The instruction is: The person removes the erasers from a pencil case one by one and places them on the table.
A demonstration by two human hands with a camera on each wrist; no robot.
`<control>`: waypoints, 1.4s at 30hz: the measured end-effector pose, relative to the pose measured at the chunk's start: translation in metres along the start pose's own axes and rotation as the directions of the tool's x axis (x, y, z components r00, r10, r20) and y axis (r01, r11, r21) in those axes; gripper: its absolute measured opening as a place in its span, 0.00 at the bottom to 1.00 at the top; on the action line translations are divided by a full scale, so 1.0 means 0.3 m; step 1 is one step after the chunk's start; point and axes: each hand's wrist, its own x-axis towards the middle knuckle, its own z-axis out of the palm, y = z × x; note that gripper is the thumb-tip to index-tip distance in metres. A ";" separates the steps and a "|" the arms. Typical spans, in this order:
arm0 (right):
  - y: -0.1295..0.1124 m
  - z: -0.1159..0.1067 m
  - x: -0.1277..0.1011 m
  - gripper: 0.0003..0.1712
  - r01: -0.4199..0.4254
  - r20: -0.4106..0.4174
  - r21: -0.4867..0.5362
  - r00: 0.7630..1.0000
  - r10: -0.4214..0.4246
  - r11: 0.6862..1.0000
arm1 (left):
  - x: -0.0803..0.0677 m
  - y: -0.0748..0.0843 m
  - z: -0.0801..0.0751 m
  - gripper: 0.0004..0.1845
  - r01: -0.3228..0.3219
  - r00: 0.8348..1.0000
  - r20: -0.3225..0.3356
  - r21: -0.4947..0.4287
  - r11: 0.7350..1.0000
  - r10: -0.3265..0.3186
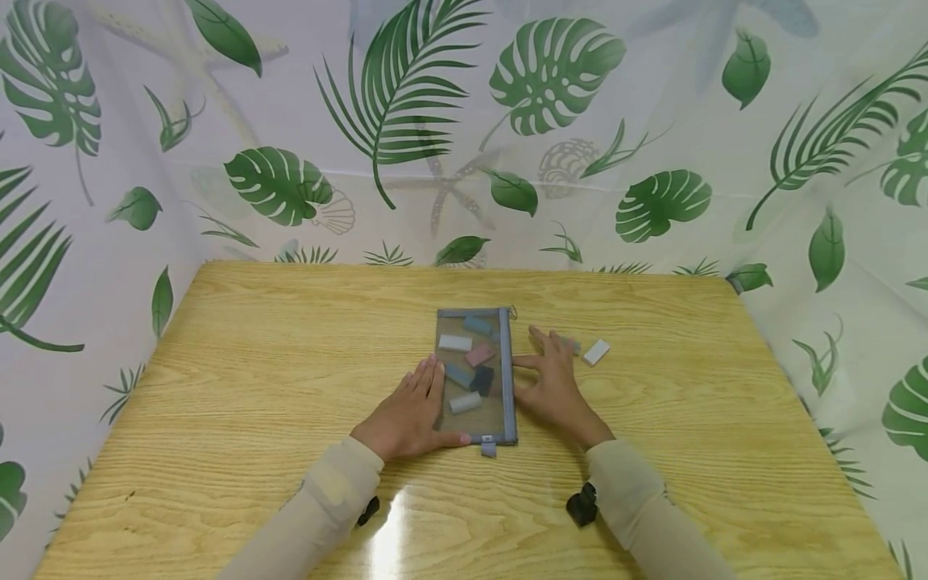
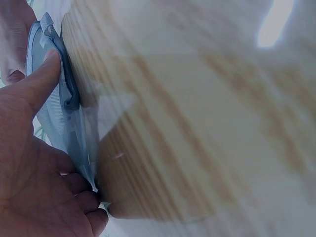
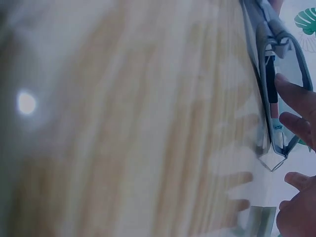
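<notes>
Both hands lie flat with fingers spread: left hand [image 1: 409, 415] and right hand [image 1: 553, 385] flank the mesh pouch [image 1: 476, 374], touching its edges.

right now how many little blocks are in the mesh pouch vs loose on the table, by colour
In the mesh pouch:
blue-grey: 2
white or pale grey: 2
pink: 1
dark: 1
Loose on the table:
white: 1
grey, partly hidden by the right hand: 1
Total: 8

No lettering, label, brand or number could be read on the mesh pouch [image 1: 476, 374], the blocks or the table [image 1: 254, 387].
</notes>
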 end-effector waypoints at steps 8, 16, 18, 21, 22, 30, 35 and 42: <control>-0.006 0.001 0.004 0.22 -0.008 0.036 -0.007 0.999 0.009 1.000 | -0.001 0.003 -0.003 0.61 0.002 1.000 0.004 -0.001 1.000 -0.002; -0.011 -0.001 0.001 0.23 -0.018 0.075 0.019 0.997 0.017 1.000 | -0.001 0.004 -0.003 0.60 0.003 1.000 0.010 -0.003 1.000 -0.003; -0.011 -0.001 0.001 0.23 -0.016 0.077 0.024 0.997 0.014 1.000 | 0.000 0.003 -0.002 0.60 0.000 1.000 0.006 -0.005 1.000 0.000; -0.010 0.000 0.003 0.24 -0.007 0.075 0.030 0.997 0.004 1.000 | 0.001 0.003 -0.002 0.60 0.000 1.000 0.007 -0.002 1.000 0.000; -0.010 0.000 0.003 0.24 -0.004 0.077 0.034 0.997 0.001 0.999 | 0.001 0.003 -0.003 0.60 0.000 1.000 0.005 -0.003 1.000 0.000; -0.017 0.005 0.005 0.24 0.009 0.087 0.049 0.996 -0.014 0.999 | -0.001 0.003 -0.008 0.60 0.008 1.000 0.006 -0.011 1.000 -0.008; -0.019 0.009 0.004 0.26 0.032 0.075 0.047 0.997 -0.035 0.998 | 0.000 0.002 -0.005 0.60 0.009 1.000 0.009 -0.016 1.000 -0.009; -0.015 0.013 0.004 0.26 0.026 0.099 0.026 0.995 -0.029 0.999 | 0.001 0.001 -0.002 0.61 0.015 1.000 0.010 -0.015 1.000 -0.015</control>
